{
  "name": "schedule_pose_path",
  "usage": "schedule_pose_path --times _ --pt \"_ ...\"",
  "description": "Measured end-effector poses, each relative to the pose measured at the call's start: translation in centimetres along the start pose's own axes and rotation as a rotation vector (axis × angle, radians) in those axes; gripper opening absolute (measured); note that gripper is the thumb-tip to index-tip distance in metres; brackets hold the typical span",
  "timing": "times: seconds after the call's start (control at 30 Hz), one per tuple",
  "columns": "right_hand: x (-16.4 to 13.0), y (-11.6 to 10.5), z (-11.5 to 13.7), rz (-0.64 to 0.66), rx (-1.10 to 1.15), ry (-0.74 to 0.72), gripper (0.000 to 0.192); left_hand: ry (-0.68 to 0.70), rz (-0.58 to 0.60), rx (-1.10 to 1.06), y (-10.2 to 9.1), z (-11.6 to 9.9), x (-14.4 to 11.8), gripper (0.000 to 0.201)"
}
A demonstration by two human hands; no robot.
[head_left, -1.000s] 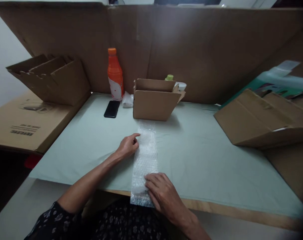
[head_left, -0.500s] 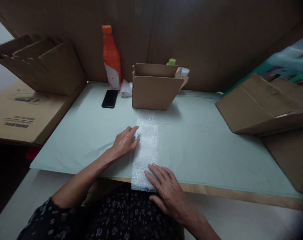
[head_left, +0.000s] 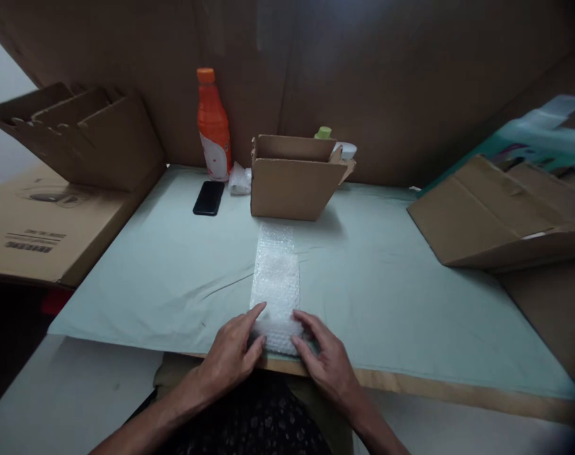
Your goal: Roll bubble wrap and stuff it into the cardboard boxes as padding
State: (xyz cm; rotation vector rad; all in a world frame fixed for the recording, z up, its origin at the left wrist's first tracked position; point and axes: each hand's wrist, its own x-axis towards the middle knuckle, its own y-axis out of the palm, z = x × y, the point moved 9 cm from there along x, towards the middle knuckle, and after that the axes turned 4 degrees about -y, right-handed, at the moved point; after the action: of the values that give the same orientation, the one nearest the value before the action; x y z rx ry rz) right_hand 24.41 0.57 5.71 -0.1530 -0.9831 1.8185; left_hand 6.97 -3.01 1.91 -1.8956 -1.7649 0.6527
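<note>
Bubble-wrap strip [head_left: 276, 278], clear plastic, long and narrow, lies flat on pale green table cover [head_left: 387, 284], running from the near table edge toward the boxes. Near end is rolled or folded into a small bundle at the edge. Left hand [head_left: 230, 355] grips that bundle from its left side, fingers [head_left: 256, 314] curled onto it; right hand [head_left: 328, 357] grips it from the right side, fingertips on the wrap. Both hands pinching the wrap, neither flat or free. Past the strip's far end: small open brown cardboard box [head_left: 292, 180], flaps up, just beyond the wrap. Left of it, black phone [head_left: 208, 198] lying flat, crumpled white scrap [head_left: 240, 180], orange plastic bottle with orange cap [head_left: 213, 126] upright against the brown cardboard backing wall [head_left: 411, 82]. Far left: stack of folded cardboard boxes [head_left: 83, 136]. Right: flattened cardboard carton [head_left: 496, 215], tilted.
</note>
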Motion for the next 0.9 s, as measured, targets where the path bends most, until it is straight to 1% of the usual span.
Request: schedule_pose_path --times 0.03,0.07,0.1,0.13,0.17,0.23,0.3,0.37,0.4,0.47,0.5,0.57,0.6,0.63,0.67,0.73,0.77,0.8,0.87,0.9 --pt "-0.4 -0.9 0.7 -0.086 -0.078 -0.054 0.034 -0.039 0.01 0.024 0.4 0.5 0.6 0.061" --pt "-0.9 -1.5 1.6 -0.143 -0.144 -0.116 0.037 -0.059 0.022 0.05 0.8 0.8 1.1 0.065" --pt "-1.4 -1.5 2.5 -0.144 -0.189 -0.173 0.038 -0.061 0.026 0.073 1.0 0.9 1.6 0.067" --pt "-1.7 -0.9 3.2 -0.096 -0.217 -0.22 0.039 -0.044 0.019 0.091 1.0 0.9 1.9 0.069" --pt "-1.9 0.0 3.7 -0.02 -0.233 -0.254 0.039 -0.014 -0.001 0.107 0.9 0.7 2.0 0.069" --pt "-1.7 1.8 4.0 0.102 -0.261 -0.294 0.036 0.053 -0.074 0.153 0.2 0.0 2.0 0.066" --pt "-1.0 2.5 3.7 0.12 -0.264 -0.29 0.033 0.122 -0.161 0.208 -0.9 -1.1 1.5 0.061" --pt "0.1 2.5 3.3 0.121 -0.199 -0.279 0.029 0.215 -0.215 0.224 -2.0 -2.5 0.5 0.058" --pt "0.6 2.5 3.1 0.152 -0.148 -0.263 0.027 0.264 -0.211 0.215 -2.3 -3.2 -0.1 0.058" --pt "1.4 2.8 2.6 0.262 -0.042 -0.205 0.024 0.334 -0.16 0.179 -2.5 -4.2 -1.1 0.056" --pt "1.6 3.0 2.3 0.316 0.004 -0.168 0.024 0.344 -0.134 0.157 -2.5 -4.3 -1.4 0.055" --pt "2.0 3.2 1.7 0.374 0.059 -0.099 0.023 0.293 -0.11 0.105 -2.3 -3.6 -1.3 0.052" --pt "2.2 3.1 1.3 0.358 0.057 -0.08 0.023 0.25 -0.112 0.081 -2.2 -3.0 -0.8 0.051" --pt "2.5 2.7 1.0 0.305 0.032 -0.076 0.023 0.206 -0.118 0.064 -2.0 -2.3 -0.2 0.049" --pt "2.6 2.2 0.8 0.227 -0.016 -0.088 0.023 0.17 -0.126 0.06 -1.8 -1.6 0.5 0.047" --pt "2.5 1.2 1.0 0.062 -0.135 -0.158 0.023 0.134 -0.152 0.1 -1.4 -0.7 2.2 0.044" --pt "2.3 1.0 1.3 0.016 -0.186 -0.2 0.023 0.129 -0.17 0.14 -1.3 -0.5 3.0 0.042" --pt "2.1 1.1 1.5 0.009 -0.224 -0.236 0.024 0.124 -0.188 0.183 -1.2 -0.3 3.7 0.04" --pt "1.8 1.9 2.0 0.075 -0.258 -0.283 0.028 0.131 -0.241 0.245 -1.6 -0.5 4.2 0.036" --pt "1.8 2.2 2.1 0.106 -0.258 -0.291 0.029 0.153 -0.267 0.25 -2.0 -0.8 4.1 0.036"
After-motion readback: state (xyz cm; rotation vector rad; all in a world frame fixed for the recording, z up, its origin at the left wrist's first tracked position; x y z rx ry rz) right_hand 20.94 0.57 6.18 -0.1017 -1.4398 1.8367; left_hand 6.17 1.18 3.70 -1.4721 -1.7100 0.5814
